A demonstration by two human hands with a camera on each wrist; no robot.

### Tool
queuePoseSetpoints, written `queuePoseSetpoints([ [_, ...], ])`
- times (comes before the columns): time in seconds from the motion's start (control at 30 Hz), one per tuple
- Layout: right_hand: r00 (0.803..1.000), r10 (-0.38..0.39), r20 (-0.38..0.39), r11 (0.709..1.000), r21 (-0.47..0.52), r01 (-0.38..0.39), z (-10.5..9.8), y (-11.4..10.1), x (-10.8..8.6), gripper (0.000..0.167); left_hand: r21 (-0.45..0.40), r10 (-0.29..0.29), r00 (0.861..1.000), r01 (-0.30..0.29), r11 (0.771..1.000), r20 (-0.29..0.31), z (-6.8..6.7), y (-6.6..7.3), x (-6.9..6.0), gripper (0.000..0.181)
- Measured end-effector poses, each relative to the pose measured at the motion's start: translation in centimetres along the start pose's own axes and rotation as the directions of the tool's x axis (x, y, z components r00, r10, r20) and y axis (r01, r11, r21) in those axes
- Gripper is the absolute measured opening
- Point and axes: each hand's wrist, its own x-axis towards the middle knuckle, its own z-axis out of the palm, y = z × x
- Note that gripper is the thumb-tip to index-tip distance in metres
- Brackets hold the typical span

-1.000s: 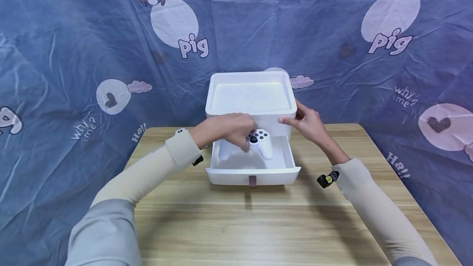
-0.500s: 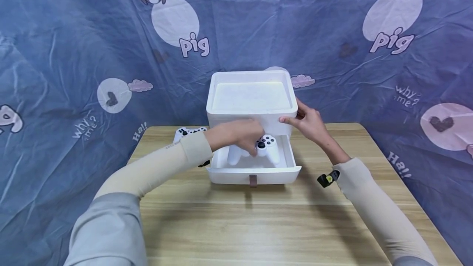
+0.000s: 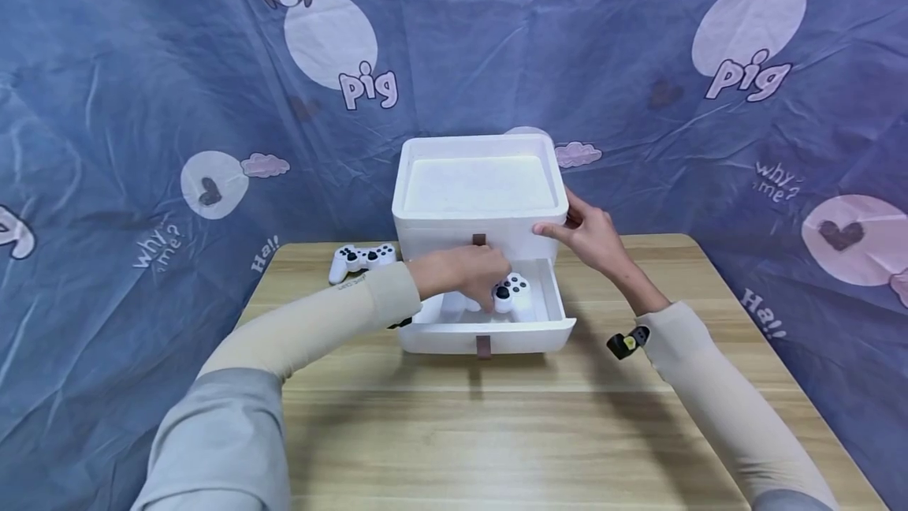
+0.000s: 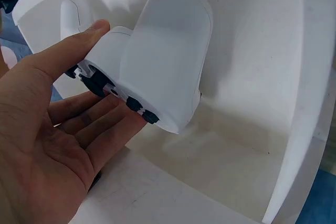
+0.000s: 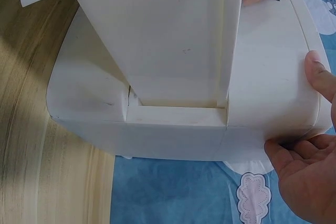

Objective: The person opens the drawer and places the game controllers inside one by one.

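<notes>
Blue printed cloth [image 3: 461, 46] hangs behind the wooden table [image 3: 489, 440], on which I see a white box [image 3: 484, 186], its lower drawer [image 3: 433, 341] pulled out. In my view the right hand [image 3: 590, 238] grips the box's right side, thumb on the front. The left hand [image 3: 474, 268] pinches a white game controller [image 3: 522, 300] inside the drawer; I cannot tell whether it touches the floor there. A second controller [image 3: 362, 255] lies on the table, left of the box. A brown tab [image 3: 483, 348] marks the drawer's front.
</notes>
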Motion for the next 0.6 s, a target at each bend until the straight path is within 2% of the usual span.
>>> queuePoseSetpoints([
  [0.23, 1.000, -0.008, -0.006, 1.000, 0.009, 0.008, 0.03, -0.11, 0.15, 0.094, 0.009, -0.018, 1.000, 0.018, 1.000, 0.012, 0.00, 0.03, 0.37, 0.044],
  [0.47, 1.000, -0.011, -0.007, 1.000, 0.012, 0.011, -0.04, -0.05, 0.09, 0.093, -0.021, -0.059, 0.998, 0.060, 0.998, 0.034, 0.13, 0.14, 0.47, 0.046],
  [0.6, 1.000, -0.014, -0.008, 1.000, 0.013, 0.014, 0.02, 0.03, -0.04, 0.093, -0.022, -0.057, 0.998, 0.057, 0.998, 0.031, 0.31, 0.23, 0.46, 0.045],
])
